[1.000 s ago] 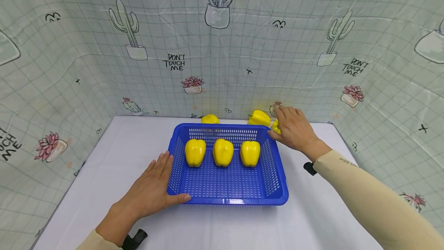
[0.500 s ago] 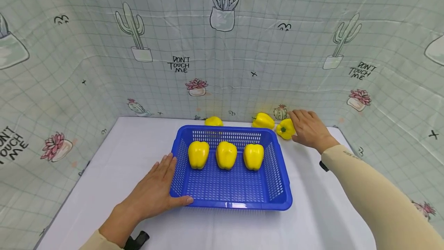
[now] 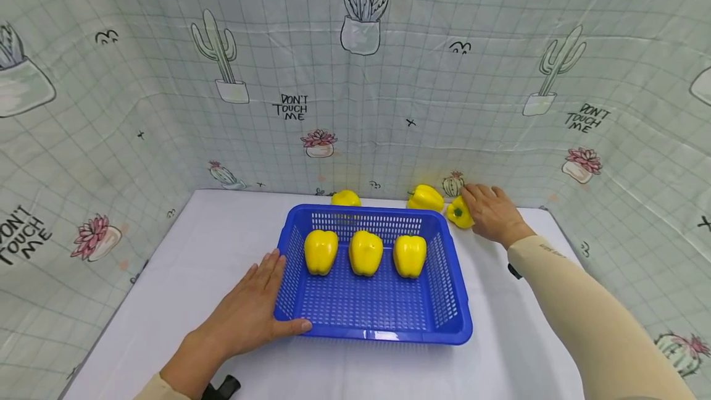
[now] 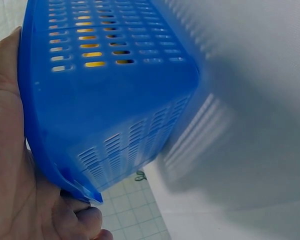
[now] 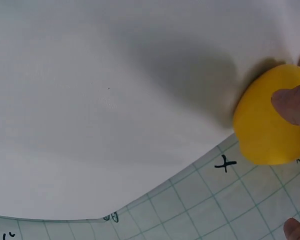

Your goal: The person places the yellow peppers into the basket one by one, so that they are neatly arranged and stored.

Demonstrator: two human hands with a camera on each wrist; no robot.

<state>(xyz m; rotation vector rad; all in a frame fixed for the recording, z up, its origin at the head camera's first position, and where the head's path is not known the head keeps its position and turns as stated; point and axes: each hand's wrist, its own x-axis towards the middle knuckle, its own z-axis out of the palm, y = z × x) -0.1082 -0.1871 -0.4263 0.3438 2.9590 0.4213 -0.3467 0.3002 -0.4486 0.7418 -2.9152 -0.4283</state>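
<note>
A blue plastic basket stands mid-table in the head view. Three yellow bell peppers sit in a row inside: left, middle, right. My left hand rests against the basket's left rim with fingers straight, thumb lying over the front rim. In the left wrist view the palm is beside the basket's outer wall. Beyond the basket's back right corner, my right hand reaches over another bell pepper. In the right wrist view the thumb overlaps this pepper, with a fingertip apart from it.
Behind the basket lie two more yellow bell peppers, one near the right hand's pepper and one partly hidden by the back rim. A printed grid curtain hangs around the white table.
My right hand first drew right, uncovering the stem end of the pepper, then came back left over its right side. The left hand stays at the basket. The head view has shifted slightly.
</note>
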